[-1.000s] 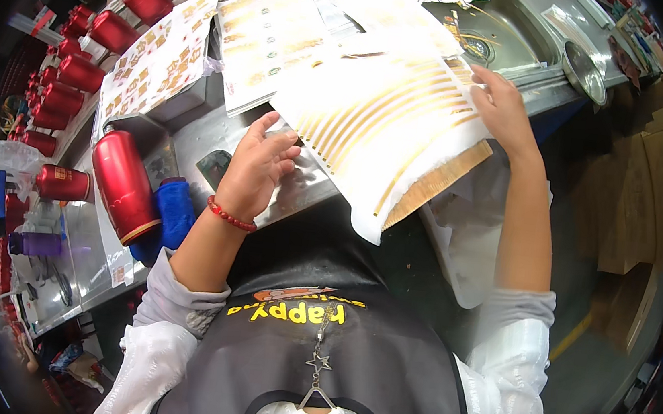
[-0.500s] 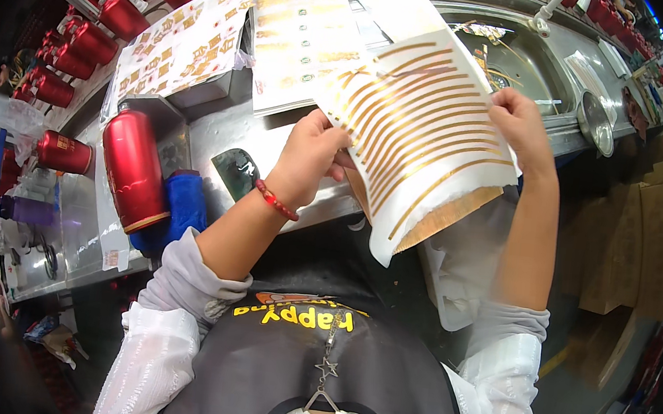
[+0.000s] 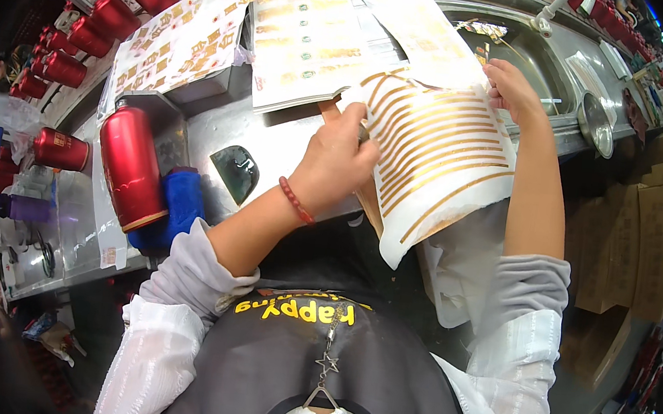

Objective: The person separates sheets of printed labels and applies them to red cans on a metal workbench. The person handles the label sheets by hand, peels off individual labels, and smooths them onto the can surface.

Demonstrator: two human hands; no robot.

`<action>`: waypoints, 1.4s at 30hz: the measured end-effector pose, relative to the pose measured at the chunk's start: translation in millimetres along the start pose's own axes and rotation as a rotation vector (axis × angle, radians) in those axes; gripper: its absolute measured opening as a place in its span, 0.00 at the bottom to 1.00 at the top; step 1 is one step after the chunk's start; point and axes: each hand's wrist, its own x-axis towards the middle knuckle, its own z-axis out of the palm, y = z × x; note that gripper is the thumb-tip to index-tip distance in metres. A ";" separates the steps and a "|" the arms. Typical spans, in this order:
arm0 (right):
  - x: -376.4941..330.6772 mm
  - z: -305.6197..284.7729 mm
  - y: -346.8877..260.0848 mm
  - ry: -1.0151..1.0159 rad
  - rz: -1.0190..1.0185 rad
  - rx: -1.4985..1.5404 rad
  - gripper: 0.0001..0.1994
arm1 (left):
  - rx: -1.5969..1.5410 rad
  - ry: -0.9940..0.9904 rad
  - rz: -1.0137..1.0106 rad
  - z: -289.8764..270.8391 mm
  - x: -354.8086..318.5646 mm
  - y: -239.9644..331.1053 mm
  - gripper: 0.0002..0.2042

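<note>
A white sheet with curved gold stripes (image 3: 444, 150) is spread before me, its near edge curling over the counter's front. My left hand (image 3: 338, 159) is closed at the sheet's left edge, fingers bent around it; the fingertips are partly hidden. At the far right corner, my right hand (image 3: 513, 93) pinches the sheet with thumb and fingers. Left of my left hand lies a dark, glossy flat piece (image 3: 234, 171). Farther left, a red metallic bottle (image 3: 132, 162) rests on its side on a folded blue cloth (image 3: 182, 201).
A stack of printed sheets (image 3: 305, 38) lies beyond my left hand, beside a box topped with patterned paper (image 3: 183, 38). A steel sink (image 3: 552, 68) is at the back right, with a metal bowl (image 3: 596, 126) near it. Several red canisters (image 3: 91, 35) line the far left.
My left hand has shifted right along the sheet's edge. My right hand has moved slightly away from me, and the sheet's far part now hangs lower and flatter.
</note>
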 end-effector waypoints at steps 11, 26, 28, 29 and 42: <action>31.3 17.8 -65.8 -0.127 -0.158 0.443 0.02 | 0.319 0.068 0.502 25.5 -23.3 17.5 0.29; 80.6 -6.4 -84.7 -0.194 -0.228 0.504 0.20 | 0.432 -0.139 0.849 25.8 -14.7 21.1 0.36; 68.0 1.3 -92.7 -0.193 -0.249 0.485 0.24 | 0.378 -0.149 0.755 22.7 -10.5 16.7 0.35; 68.9 3.4 -89.6 -0.172 -0.212 0.481 0.24 | 0.244 -0.087 0.635 25.3 -8.6 9.3 0.31; -15.0 -22.9 26.2 0.085 -0.051 -0.332 0.26 | -1.002 -0.114 -0.478 -10.8 -24.6 4.8 0.23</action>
